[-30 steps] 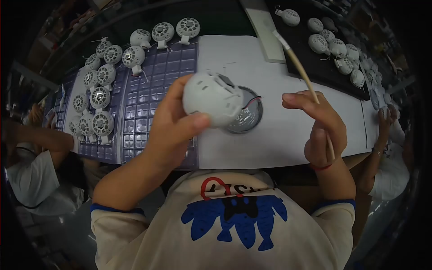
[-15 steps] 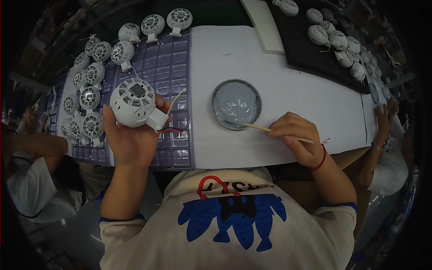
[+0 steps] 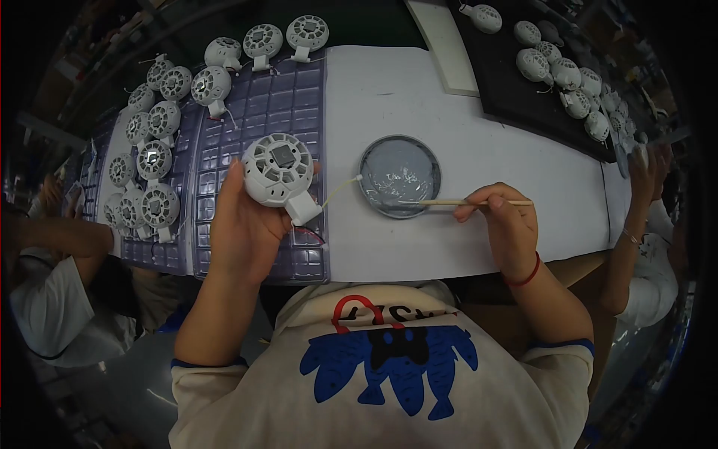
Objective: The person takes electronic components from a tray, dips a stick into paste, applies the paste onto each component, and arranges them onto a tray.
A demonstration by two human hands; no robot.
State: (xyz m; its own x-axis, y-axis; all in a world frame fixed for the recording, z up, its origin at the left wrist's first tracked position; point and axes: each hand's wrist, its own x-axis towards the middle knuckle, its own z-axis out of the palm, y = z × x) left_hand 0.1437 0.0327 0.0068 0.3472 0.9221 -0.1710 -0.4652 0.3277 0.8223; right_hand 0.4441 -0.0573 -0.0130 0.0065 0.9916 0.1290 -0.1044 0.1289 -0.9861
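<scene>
A round white vented housing rests in my left hand, its slotted face and grey square centre turned up. A yellowish wire and a red-and-black wire come out near its white stem, over the purple tray's right edge. My right hand pinches a thin wooden stick brush. The brush's tip is inside a round shallow dish that holds a clear, glossy substance. The dish stands on white paper, between my two hands.
Several similar white housings stand on the purple gridded tray at the left. More housings lie on a black mat at the back right, beside a pale strip. Other people's arms show at both sides.
The housing was turned from its smooth side to its vented face and moved left, then slightly right. My right hand has lowered the brush from upright into the dish.
</scene>
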